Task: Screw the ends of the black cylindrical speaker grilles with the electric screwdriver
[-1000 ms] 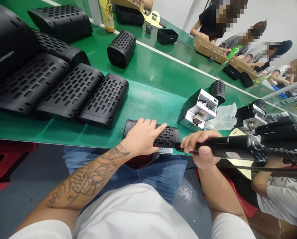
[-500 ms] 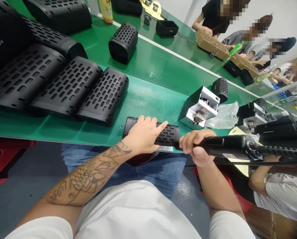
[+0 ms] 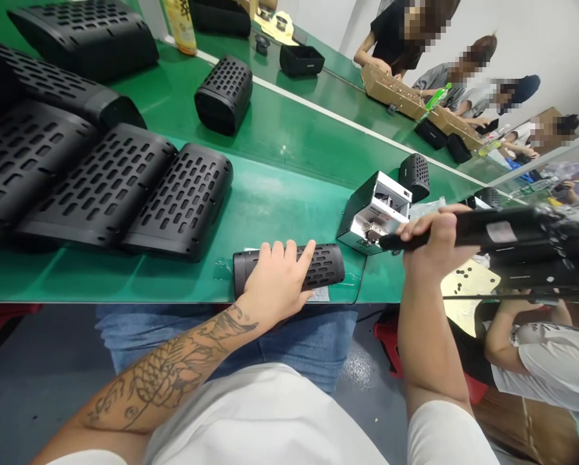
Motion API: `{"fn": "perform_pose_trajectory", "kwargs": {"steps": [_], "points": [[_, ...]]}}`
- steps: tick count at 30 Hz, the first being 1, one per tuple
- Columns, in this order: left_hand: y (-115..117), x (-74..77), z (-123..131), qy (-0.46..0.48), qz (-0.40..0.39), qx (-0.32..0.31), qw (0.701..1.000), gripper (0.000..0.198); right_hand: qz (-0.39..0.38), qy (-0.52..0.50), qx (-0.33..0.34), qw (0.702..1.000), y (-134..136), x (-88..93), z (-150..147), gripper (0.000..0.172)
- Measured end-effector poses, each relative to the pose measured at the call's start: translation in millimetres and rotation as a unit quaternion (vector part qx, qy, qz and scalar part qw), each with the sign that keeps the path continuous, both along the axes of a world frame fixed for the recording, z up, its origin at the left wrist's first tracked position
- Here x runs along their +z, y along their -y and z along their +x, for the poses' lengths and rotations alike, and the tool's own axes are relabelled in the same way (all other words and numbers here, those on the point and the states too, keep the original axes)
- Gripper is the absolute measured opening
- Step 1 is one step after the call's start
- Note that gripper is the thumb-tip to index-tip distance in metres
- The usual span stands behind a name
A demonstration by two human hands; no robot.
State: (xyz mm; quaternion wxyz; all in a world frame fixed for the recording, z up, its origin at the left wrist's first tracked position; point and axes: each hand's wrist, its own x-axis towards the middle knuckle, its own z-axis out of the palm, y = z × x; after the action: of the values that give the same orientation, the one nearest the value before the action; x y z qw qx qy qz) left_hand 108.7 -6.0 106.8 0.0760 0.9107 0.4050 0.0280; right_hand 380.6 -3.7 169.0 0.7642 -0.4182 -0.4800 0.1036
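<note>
My left hand (image 3: 277,279) lies over a black slotted speaker housing (image 3: 324,265) at the table's front edge, fingers across its top and thumb at the near side. In my right hand (image 3: 432,242) is a black electric screwdriver (image 3: 483,231), held nearly level with its tip pointing left. The tip is at the front of a silver and black screw feeder (image 3: 377,210); whether a screw sits on the tip is too small to tell. Some of the screwdriver's rear end is blurred.
Several slotted housings (image 3: 183,200) stand at the left; another housing (image 3: 224,93) is farther back. A bottle (image 3: 180,26) stands near the white divider strip. A yellow sheet with dark dots (image 3: 471,284) lies right. Co-workers sit at the far side and right.
My right hand has lifted the screwdriver away from the housing and moved it right and up to the screw feeder. My left hand stays on the housing.
</note>
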Motion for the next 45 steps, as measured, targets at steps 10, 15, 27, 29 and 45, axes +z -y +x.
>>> {"fn": "perform_pose_trajectory", "kwargs": {"steps": [10, 15, 27, 29, 45], "points": [[1.6, -52.2, -76.1, 0.334, 0.104, 0.052, 0.935, 0.077, -0.061, 0.033, -0.081, 0.994, -40.6, -44.2, 42.9, 0.043], [-4.2, -102.3, -112.9, 0.417, 0.015, 0.0, 0.909, 0.113, -0.024, 0.028, -0.001, 0.999, 2.2, -16.2, 5.4, 0.037], [-3.4, -119.6, -101.8, 0.451, -0.043, -0.005, 0.892, 0.123, -0.013, 0.067, 0.277, 0.958, 48.9, -8.1, -120.0, 0.028], [-3.3, -119.1, -101.3, 0.446, -0.041, -0.003, 0.894, 0.124, -0.028, 0.051, 0.277, 0.959, 43.8, -11.1, -123.5, 0.028], [-5.5, -111.8, -104.7, 0.397, -0.061, 0.006, 0.916, 0.121, -0.08, 0.071, 0.375, 0.921, 36.8, -15.8, -125.9, 0.033]]}}
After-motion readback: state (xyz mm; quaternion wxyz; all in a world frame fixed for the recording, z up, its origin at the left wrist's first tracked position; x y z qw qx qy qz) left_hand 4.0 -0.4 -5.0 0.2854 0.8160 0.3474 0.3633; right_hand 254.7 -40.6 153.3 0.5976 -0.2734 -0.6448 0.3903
